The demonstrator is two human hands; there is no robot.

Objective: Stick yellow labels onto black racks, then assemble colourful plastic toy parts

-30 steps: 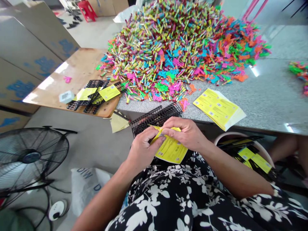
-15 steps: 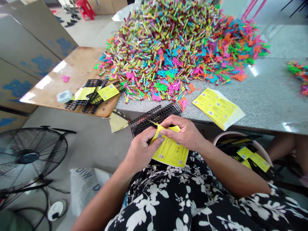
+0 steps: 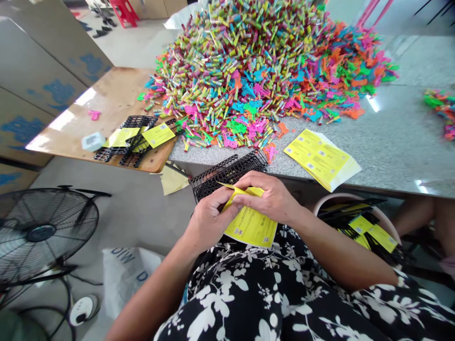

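Between both hands, above my lap, is a yellow printed sheet [image 3: 253, 226], bent and creased along its upper part. My left hand [image 3: 212, 215] pinches its left upper edge, thumb on top. My right hand [image 3: 269, 195] grips the upper right part, its thumb close to the left thumb. The fingertips behind the sheet are hidden. Just beyond my hands, black plastic racks [image 3: 227, 173] rest at the table edge. A stack of yellow printed sheets [image 3: 318, 158] lies on the grey stone table [image 3: 391, 161] to the right.
A large heap of colourful small tubes and toy guns [image 3: 241, 61] covers the table's middle. More black racks with yellow cards [image 3: 158, 136] lie on the wooden board [image 3: 117, 90]. A bucket [image 3: 322, 203] stands at right, a fan [image 3: 42, 233] at left. Another person's leg [image 3: 419, 220] shows at right.
The thumbs have drawn closer together and the sheet's upper part is folded more sharply between them. The whole view has shifted slightly.
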